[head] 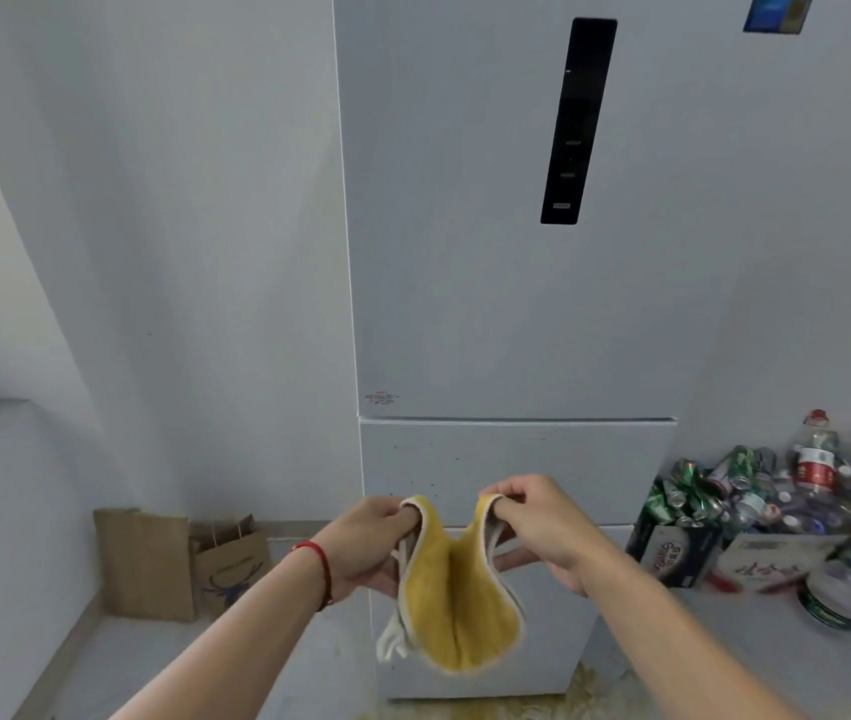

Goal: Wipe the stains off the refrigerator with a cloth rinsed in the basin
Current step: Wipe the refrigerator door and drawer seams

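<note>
A tall white refrigerator [506, 283] stands straight ahead, with a black control strip [576, 122] on its upper door. Small dark specks dot the lower door [465, 459]. In front of that lower door I hold up a yellow cloth [457, 600] with a white edge. My left hand [371, 543] pinches its left top corner and my right hand [532, 522] pinches its right top corner. The cloth sags in a fold between them. No basin is in view.
Two brown paper bags [179, 563] lean against the wall at the lower left. A heap of crushed cans, plastic bottles and cartons [776, 511] lies on the floor to the right of the fridge. A blue sticker [776, 10] sits at the fridge's top right.
</note>
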A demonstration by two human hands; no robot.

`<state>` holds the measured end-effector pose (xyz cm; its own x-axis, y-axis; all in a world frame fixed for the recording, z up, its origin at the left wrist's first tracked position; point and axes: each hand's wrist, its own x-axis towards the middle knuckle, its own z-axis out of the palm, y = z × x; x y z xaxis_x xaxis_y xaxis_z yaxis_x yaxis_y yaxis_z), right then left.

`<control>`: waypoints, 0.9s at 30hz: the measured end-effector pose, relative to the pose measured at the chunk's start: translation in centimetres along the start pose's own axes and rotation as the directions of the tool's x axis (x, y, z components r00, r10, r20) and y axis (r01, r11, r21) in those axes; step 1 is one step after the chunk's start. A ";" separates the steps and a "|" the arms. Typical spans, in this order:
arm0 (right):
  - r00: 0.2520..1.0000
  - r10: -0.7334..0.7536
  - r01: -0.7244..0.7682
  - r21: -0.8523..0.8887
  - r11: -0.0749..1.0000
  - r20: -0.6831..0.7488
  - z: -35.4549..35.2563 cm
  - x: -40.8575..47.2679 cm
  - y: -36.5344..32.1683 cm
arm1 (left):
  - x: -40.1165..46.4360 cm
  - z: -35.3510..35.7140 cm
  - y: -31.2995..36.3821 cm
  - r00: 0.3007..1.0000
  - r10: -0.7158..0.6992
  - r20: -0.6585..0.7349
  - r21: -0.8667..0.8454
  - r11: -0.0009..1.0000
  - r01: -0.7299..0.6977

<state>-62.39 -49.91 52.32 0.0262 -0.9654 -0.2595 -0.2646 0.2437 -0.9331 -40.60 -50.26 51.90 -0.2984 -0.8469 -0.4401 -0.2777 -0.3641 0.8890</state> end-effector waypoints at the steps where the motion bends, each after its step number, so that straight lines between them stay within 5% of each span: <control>1: 1.000 0.000 -0.001 0.025 1.000 0.011 1.8 0.0 0.4 | 0.1 1.0 -0.3 0.999 -0.006 0.036 0.011 1.000 0.006; 4: 1.000 0.006 -0.006 0.051 0.999 0.004 5.3 -0.4 1.2 | 0.1 1.6 -1.1 0.999 -0.034 0.018 -0.070 0.997 0.035; 7: 0.991 0.031 -0.067 0.281 0.957 0.131 5.9 -1.3 1.4 | 0.0 0.2 -2.5 0.998 -0.041 0.055 -0.226 0.973 0.052; 9: 0.994 0.025 -0.059 0.326 0.944 0.106 5.8 -1.6 1.5 | 0.9 -0.7 -3.4 0.999 0.049 -0.022 -0.080 0.995 -0.050; 12: 0.960 0.197 -0.112 0.368 0.923 -0.201 5.8 0.1 4.4 | 3.1 -1.0 -3.5 0.952 0.294 -0.085 0.339 0.907 -0.250; 14: 0.892 0.435 -0.296 0.570 0.767 -0.123 6.4 1.3 6.2 | 4.9 -0.4 -3.2 0.929 0.369 0.013 0.558 0.768 -0.313; 16: 0.860 0.505 -0.349 0.810 0.472 0.076 7.3 3.2 7.9 | 6.9 0.8 -2.8 0.928 0.349 0.133 0.638 0.686 -0.350; 19: 0.926 0.366 -0.149 0.981 0.125 0.094 7.1 6.7 9.6 | 9.6 1.8 -2.0 0.926 0.239 0.292 0.584 0.722 -0.371; 21: 0.948 0.317 -0.018 0.999 0.047 0.002 5.6 8.8 10.5 | 10.9 0.9 -1.6 0.954 0.235 0.187 0.498 0.814 -0.298; 23: 0.947 0.292 0.114 0.989 0.090 -0.136 4.2 10.9 11.4 | 12.2 -1.3 -1.8 0.957 0.284 -0.058 0.475 0.851 -0.224; 27: 0.870 0.126 0.343 0.767 0.542 -0.478 3.0 14.6 11.8 | 14.9 -6.3 -1.9 0.838 0.180 -0.515 0.192 0.977 -0.091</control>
<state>-62.28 -60.90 36.76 -0.4709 -0.8533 -0.2239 0.6051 -0.1277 -0.7858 -38.75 -64.69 44.47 0.1699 -0.9749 -0.1440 -0.4199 -0.2038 0.8844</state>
